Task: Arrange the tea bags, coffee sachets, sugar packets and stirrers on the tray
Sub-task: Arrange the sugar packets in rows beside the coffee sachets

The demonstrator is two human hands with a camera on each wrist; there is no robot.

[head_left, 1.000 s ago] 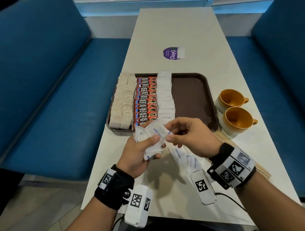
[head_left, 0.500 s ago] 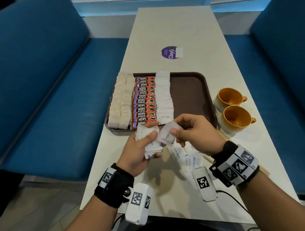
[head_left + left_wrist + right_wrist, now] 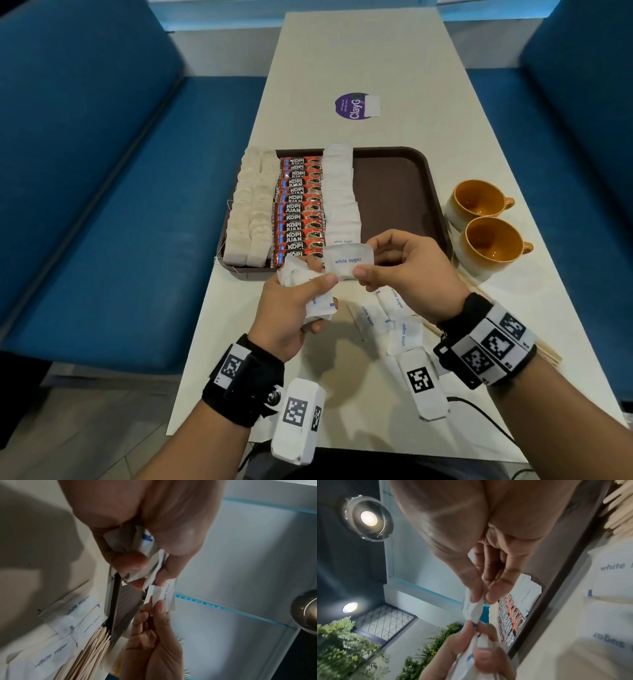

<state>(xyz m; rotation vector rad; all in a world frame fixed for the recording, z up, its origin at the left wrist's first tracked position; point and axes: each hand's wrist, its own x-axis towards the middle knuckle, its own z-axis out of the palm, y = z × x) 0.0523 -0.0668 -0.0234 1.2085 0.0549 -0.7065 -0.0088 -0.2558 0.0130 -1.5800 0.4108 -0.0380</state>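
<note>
A brown tray (image 3: 397,192) holds a column of tea bags (image 3: 251,209), a column of red coffee sachets (image 3: 299,209) and a column of white sugar packets (image 3: 340,195). My left hand (image 3: 294,308) grips a bunch of sugar packets (image 3: 317,301) just in front of the tray. My right hand (image 3: 407,270) pinches one white sugar packet (image 3: 347,262) by its right end, held flat over the tray's near edge; my left thumb touches its left end. In the right wrist view that packet (image 3: 475,613) shows edge-on between thumb and fingers. Wooden stirrers (image 3: 92,651) lie on the table.
More sugar packets (image 3: 394,318) lie loose on the table under my right wrist. Two orange cups (image 3: 486,229) stand right of the tray. A purple sticker (image 3: 352,106) lies farther up the table (image 3: 376,51). Blue benches flank both sides.
My right hand has drawn one sugar packet out of the bunch and turned it flat, label up, lifting it toward the tray's near edge. The left hand stayed in place.
</note>
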